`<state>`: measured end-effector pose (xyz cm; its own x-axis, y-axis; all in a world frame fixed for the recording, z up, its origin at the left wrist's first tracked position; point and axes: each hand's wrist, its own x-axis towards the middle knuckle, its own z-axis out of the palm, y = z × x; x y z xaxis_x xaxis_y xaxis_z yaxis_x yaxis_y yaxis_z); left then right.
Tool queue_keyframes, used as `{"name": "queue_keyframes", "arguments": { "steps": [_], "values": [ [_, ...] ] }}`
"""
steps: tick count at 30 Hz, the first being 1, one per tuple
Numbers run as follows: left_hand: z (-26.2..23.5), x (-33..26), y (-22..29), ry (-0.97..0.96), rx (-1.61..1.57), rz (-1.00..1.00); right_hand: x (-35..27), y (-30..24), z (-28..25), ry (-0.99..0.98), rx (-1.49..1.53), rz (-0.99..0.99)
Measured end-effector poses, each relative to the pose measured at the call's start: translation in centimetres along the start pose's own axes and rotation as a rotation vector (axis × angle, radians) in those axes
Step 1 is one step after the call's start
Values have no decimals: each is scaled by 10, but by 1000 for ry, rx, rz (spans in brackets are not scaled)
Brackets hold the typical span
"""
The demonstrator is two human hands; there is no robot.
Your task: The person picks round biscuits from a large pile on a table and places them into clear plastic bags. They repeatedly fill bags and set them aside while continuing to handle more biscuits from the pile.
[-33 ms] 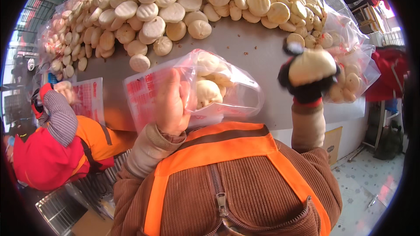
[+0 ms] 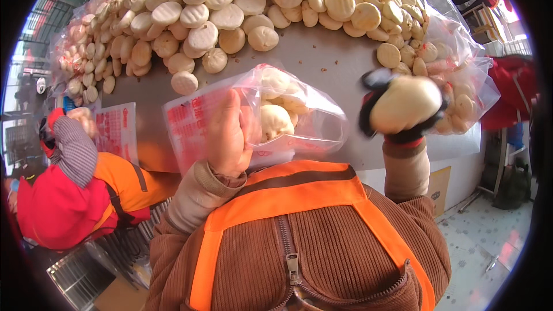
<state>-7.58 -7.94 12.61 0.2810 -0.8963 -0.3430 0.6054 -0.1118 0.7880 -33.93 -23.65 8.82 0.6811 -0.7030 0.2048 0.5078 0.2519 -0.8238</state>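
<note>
My left hand (image 2: 227, 138), bare, with its fingers upright, grips the left side of a clear plastic bag (image 2: 325, 129) with red print. Several round pale flatbreads (image 2: 275, 122) lie inside, and the bag's mouth gapes toward the right. Out to the right, my right hand (image 2: 410, 135) in a black glove is wrapped round a pale flatbread (image 2: 406, 102), raised above the table and apart from the bag. Beneath the bag, more red-printed flat bags (image 2: 187, 126) rest on the table.
A big heap of flatbreads (image 2: 227, 16) spreads across the far side of the metal table (image 2: 322, 57). Filled clear bags (image 2: 464, 98) stand at its right end. To my left, a co-worker in a red top (image 2: 63, 207) and orange apron works beside another printed bag (image 2: 118, 129).
My right hand, with the flatbread, has shifted slightly down and left. My left hand and the bag have hardly moved. The co-worker's arm has moved a little.
</note>
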Motion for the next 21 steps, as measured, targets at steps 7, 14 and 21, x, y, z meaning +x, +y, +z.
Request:
{"name": "queue_keyframes", "arguments": {
  "steps": [7,14,21],
  "values": [
    [-9,-9,-4,2,-42,40,28,21,107,-110,-1579,63],
    [-31,-1,14,169,-334,22,69,13,102,-234,-1031,-384],
    [-46,-2,17,171,-394,-22,158,107,30,100,-1382,207]
  ]
}}
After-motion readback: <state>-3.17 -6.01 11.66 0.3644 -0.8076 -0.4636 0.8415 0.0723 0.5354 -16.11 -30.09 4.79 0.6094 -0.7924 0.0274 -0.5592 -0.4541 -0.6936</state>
